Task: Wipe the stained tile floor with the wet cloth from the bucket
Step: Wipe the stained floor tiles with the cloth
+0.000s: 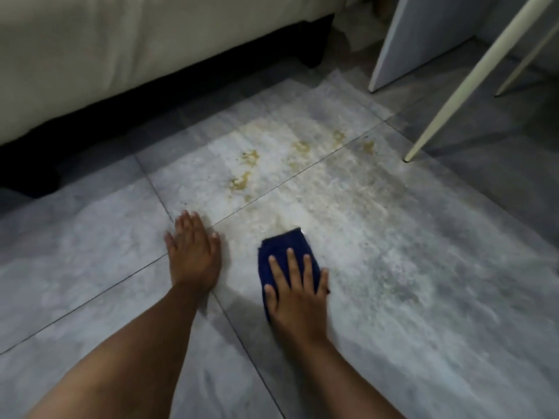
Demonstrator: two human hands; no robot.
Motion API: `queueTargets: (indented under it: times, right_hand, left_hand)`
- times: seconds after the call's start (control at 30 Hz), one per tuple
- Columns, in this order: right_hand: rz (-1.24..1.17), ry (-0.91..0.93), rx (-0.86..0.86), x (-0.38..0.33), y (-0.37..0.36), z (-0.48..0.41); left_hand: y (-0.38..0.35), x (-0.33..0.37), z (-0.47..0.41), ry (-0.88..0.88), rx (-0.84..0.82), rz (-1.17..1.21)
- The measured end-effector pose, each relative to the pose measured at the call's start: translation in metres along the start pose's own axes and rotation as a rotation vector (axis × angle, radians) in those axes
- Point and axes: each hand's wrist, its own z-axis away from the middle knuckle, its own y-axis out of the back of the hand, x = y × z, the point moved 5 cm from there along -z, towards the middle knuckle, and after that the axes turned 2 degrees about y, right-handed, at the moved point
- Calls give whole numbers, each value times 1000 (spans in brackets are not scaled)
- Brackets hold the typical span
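My right hand [298, 293] lies flat on the dark blue cloth [284, 252], fingers [292, 263] spread and pressing it down onto the tile floor [423, 297] rather than curled round it; the cloth shows folded, with its far edge sticking out beyond my fingertips. My left hand [193, 252] is just beside it on the bare tile, palm down and fingers open, holding nothing and, I judge, taking my weight.

I take this to be the wiping step itself: the cloth is already down on the floor and no bucket is in view.

Right ahead of the cloth's far edge a pale yellowish smear begins, and the tile around and to the right of my right hand looks dull and streaky. Farther out from my fingertips sit the stains [245, 176] proper, several brownish-yellow blotches scattered on both sides of a grout line, well apart from the cloth.

The next move, as I judge it, calls for pushing the cloth forward and a little left with steady pressure to reach those blotches, while my left hand keeps me braced.

Beyond the stains to the right a slim cream leg [447, 110] touches the floor, and off to the far left is the bed [121, 55] on its dark foot.
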Motion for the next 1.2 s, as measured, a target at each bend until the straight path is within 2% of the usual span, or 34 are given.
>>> queueTargets:
  times: [0.1, 0.23, 0.3, 0.43, 0.5, 0.6, 0.67, 0.73, 0.9, 1.2]
  right_hand:
    - [76, 32, -19, 20, 2, -47]
    - [-34, -355, -5, 37, -13, -36]
    - [-53, -432, 29, 11, -16, -21]
    - [0, -200, -85, -38, -17, -52]
    - [27, -149, -140, -43, -14, -75]
    - [38, -178, -187, -37, -10, -95]
    - [37, -280, -198, -33, -12, -87]
    - [48, -301, -214, -37, -15, -66]
    - [144, -30, -343, -64, -18, -52]
    - [110, 125, -219, -62, -3, -130]
  left_hand:
    - [-3, -10, -12, 22, -19, -16]
    - [-11, -34, -5, 79, -22, -46]
    - [-11, -39, -8, 85, 5, -30]
    - [-6, -33, -17, 107, 3, -16]
    - [-7, -34, -13, 104, -15, -27]
    - [-5, -41, -13, 96, 4, -12]
    - [-7, -44, -16, 78, -6, -3]
    - [-10, -43, -15, 61, -19, 21]
    - [-9, -48, -14, 100, -52, 76]
    - [-4, -36, -19, 66, -48, 48]
